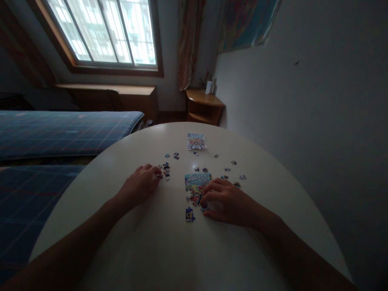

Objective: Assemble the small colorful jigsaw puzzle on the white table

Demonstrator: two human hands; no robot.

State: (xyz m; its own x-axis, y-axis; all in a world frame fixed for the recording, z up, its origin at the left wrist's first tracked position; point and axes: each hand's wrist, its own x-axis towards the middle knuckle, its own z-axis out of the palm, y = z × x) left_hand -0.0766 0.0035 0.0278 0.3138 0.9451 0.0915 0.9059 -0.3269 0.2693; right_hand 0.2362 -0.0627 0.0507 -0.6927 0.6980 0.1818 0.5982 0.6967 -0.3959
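My left hand (pixel 142 182) rests at the left edge of a small heap of loose jigsaw pieces (pixel 166 171). Its curled fingertips close on a piece at the edge of that heap. Before me lies a partly joined jigsaw puzzle (pixel 195 186), with a light blue top and pale lettering. My right hand (pixel 222 202) covers its lower right side, thumb and fingers bent around a small jigsaw piece (pixel 203 206) by the ragged edge. Just below the puzzle is a dark blue joined piece (pixel 189 214), apart from the rest.
A small printed picture sheet (pixel 196 142) lies farther back on the round white table (pixel 163 250). Several loose pieces (pixel 227 169) are scattered to the right and behind the puzzle. A plaid-covered bed (pixel 60 133) stands at the left, a white wall (pixel 303 121) at the right.
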